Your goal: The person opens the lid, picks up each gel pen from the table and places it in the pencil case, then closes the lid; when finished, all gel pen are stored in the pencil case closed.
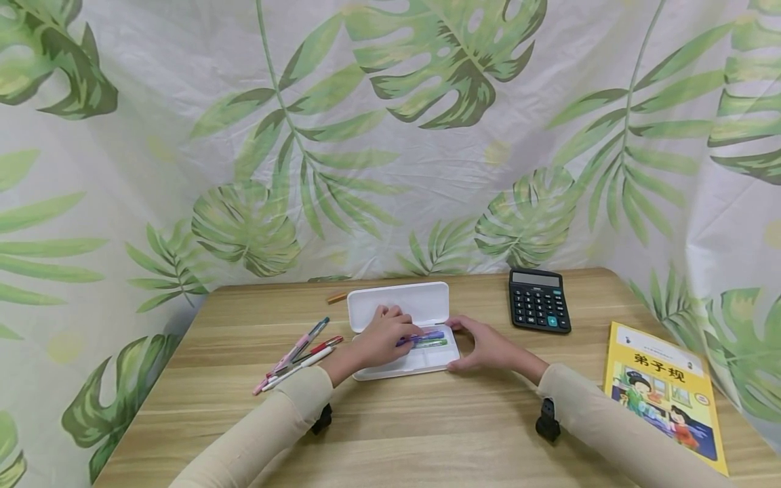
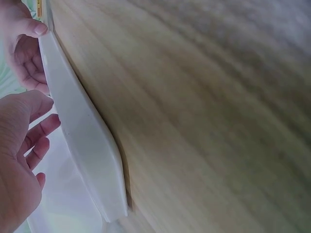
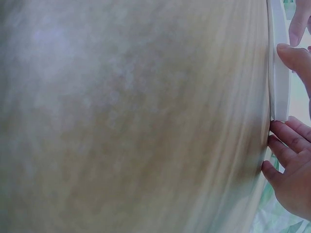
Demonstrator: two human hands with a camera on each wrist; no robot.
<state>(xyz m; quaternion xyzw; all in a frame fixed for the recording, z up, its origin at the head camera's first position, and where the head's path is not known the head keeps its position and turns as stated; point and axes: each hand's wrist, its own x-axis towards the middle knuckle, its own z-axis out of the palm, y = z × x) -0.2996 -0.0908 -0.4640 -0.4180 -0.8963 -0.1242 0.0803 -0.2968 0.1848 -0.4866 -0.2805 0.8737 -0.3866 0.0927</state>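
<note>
You have one case (image 1: 436, 359), one calculator (image 1: 539, 300), one book (image 1: 665, 386) and at least three loose pens (image 1: 308, 364); at least two inner pens (image 1: 433, 343), purple and green, lie inside. The case is white, lid (image 1: 396, 297) open, between your hands. Your right hand (image 1: 488, 344) grips its right end; whether your left hand's (image 1: 381, 337) bent fingers pinch anything, I can't tell. The left wrist view shows its outer wall, hiding the inner pens.

Count two hands (image 1: 384, 337) (image 1: 488, 347), two wrist devices (image 1: 321, 418) (image 1: 548, 421), one white case (image 1: 396, 372), at least two pens inside (image 1: 431, 343), at least three loose pens (image 1: 314, 360), one calculator (image 1: 539, 300), one book (image 1: 665, 396), one brown object (image 1: 337, 297).
</note>
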